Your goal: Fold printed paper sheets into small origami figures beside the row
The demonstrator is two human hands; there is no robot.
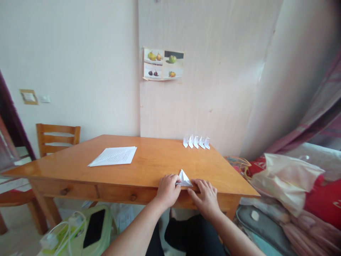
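A folded piece of white paper, shaped like a triangle with its point away from me, lies at the front edge of the wooden table. My left hand pinches its left corner between thumb and fingers. Just beside its right corner rests my right hand, thumb apart from the fingers and nothing visible in its grasp. Farther back on the right, several small folded paper figures stand in a row.
A stack of printed sheets lies on the left of the table. Below it, a phone and white cables sit on a green box. A wooden chair stands at left; bags are piled at right.
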